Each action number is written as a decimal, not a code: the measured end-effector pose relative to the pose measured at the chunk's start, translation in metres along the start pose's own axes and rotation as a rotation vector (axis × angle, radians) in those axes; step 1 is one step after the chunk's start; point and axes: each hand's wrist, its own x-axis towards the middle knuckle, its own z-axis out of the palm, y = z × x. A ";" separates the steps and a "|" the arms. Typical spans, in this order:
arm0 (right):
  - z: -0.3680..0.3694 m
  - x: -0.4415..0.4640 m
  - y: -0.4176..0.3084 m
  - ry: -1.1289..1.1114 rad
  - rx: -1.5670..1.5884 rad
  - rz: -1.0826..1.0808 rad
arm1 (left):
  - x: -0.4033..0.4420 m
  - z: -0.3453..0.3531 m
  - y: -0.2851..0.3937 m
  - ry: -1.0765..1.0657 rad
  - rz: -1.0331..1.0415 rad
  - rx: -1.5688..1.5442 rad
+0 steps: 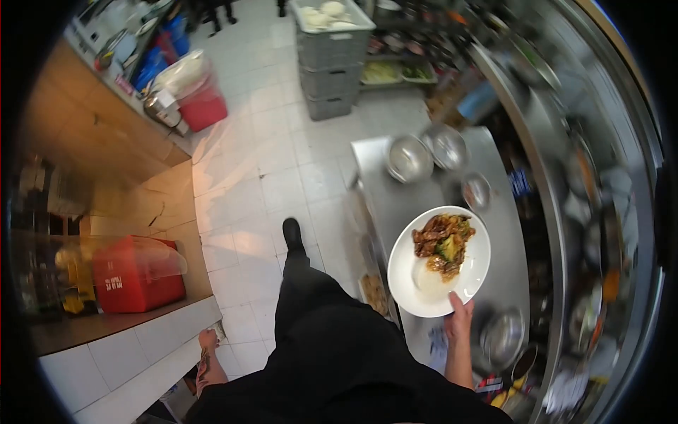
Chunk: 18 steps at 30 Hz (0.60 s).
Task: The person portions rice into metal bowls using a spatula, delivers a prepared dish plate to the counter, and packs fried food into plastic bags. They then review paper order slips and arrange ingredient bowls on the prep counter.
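Observation:
My right hand [460, 315] grips the near rim of a white oval plate [482, 272], thumb on top of the rim. On the plate is a helping of glossy brown stir-fry [445, 239] with pieces of broccoli, and a bare patch shows on the near side. The plate is held over a steel worktable [508, 233]. My left hand [209, 339] hangs low at my left side, beside the end of a white tiled ledge [116, 367]. Its fingers look curled, and I see nothing in them.
Steel bowls [409, 159] stand on the worktable, with another bowl [503, 338] nearer me. Ahead are stacked grey crates [333, 71] and a red bin [203, 106]. A red bag [141, 275] sits on the left counter. Steel shelving [537, 134] runs along the right.

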 end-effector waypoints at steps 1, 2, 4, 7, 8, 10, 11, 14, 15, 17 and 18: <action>0.035 0.023 -0.010 -0.063 0.009 -0.047 | 0.006 -0.001 0.018 0.035 0.079 -0.042; 0.073 0.055 -0.012 -0.097 -0.001 -0.044 | 0.019 0.010 0.046 0.007 0.124 0.006; 0.144 0.103 -0.015 -0.147 0.050 -0.004 | 0.093 0.044 0.069 -0.108 0.178 0.008; 0.264 0.143 -0.019 -0.142 0.124 0.081 | 0.134 0.076 0.208 -0.270 0.265 -0.065; 0.298 0.156 -0.020 -0.137 0.155 0.119 | 0.131 0.066 0.278 -0.305 0.397 -0.076; 0.357 0.193 -0.018 -0.156 0.167 0.121 | 0.145 0.039 0.427 -0.272 0.851 0.179; 0.386 0.209 -0.016 -0.159 0.166 0.113 | 0.153 0.023 0.501 -0.273 0.927 0.181; 0.463 0.267 -0.006 -0.134 0.140 0.102 | 0.138 -0.068 0.722 -0.229 1.103 0.014; 0.491 0.285 -0.003 -0.146 0.135 0.094 | 0.151 -0.092 0.777 -0.192 1.176 -0.026; 0.547 0.331 -0.002 -0.132 0.139 0.106 | 0.198 -0.124 0.875 -0.149 1.198 -0.093; 0.575 0.356 -0.003 -0.139 0.142 0.100 | 0.220 -0.136 0.914 -0.135 1.199 -0.154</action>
